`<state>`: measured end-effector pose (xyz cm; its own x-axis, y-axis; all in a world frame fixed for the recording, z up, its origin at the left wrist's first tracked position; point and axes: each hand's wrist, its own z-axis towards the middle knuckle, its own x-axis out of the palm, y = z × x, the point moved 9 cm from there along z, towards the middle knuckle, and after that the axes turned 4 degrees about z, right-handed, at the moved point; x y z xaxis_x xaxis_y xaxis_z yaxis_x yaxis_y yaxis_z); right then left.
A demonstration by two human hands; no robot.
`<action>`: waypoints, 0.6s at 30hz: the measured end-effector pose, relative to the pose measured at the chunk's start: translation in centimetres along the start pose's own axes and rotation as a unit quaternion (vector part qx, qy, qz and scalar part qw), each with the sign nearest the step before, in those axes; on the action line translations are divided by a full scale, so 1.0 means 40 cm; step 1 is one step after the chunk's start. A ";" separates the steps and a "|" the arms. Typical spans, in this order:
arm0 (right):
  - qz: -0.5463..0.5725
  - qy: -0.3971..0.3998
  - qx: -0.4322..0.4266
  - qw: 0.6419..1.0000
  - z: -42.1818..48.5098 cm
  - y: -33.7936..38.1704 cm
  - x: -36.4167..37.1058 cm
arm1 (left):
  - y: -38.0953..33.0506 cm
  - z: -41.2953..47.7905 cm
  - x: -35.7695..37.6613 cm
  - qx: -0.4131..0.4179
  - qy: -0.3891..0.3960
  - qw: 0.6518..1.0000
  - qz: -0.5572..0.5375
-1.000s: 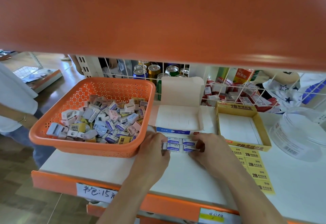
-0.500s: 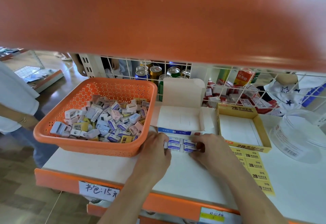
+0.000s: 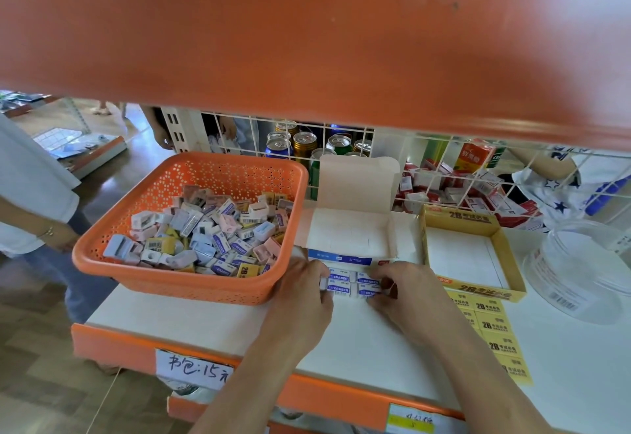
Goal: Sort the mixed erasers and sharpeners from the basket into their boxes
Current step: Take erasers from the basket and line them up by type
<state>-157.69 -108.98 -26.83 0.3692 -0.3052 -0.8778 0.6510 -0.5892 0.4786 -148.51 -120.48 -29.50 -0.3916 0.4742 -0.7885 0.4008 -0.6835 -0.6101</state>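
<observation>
Left hand (image 3: 304, 292) and right hand (image 3: 406, 288) pinch the erasers (image 3: 351, 282) from both sides, squaring four into a block on the tabletop (image 3: 239, 324), likely to slot into the box (image 3: 348, 239) together.

We have one view, from our head, facing forward and down onto the white shelf (image 3: 205, 327), close, with our left hand (image 3: 304, 292) and right hand (image 3: 406, 292) mid-frame; an orange shelf edge (image 3: 307, 41) blocks the top.

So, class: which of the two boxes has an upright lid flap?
The white-and-blue box next to the orange basket; the yellow box shows none.
</observation>
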 end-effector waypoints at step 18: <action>0.026 -0.122 -0.152 0.980 0.027 0.280 -0.109 | -0.026 -0.025 -0.405 0.017 -0.134 0.985 0.107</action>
<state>-152.72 -115.03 -17.67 0.2616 -0.5202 -0.8130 0.8174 -0.3286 0.4732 -141.75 -126.89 -16.18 -0.5077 0.1561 -0.8473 0.4714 -0.7729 -0.4249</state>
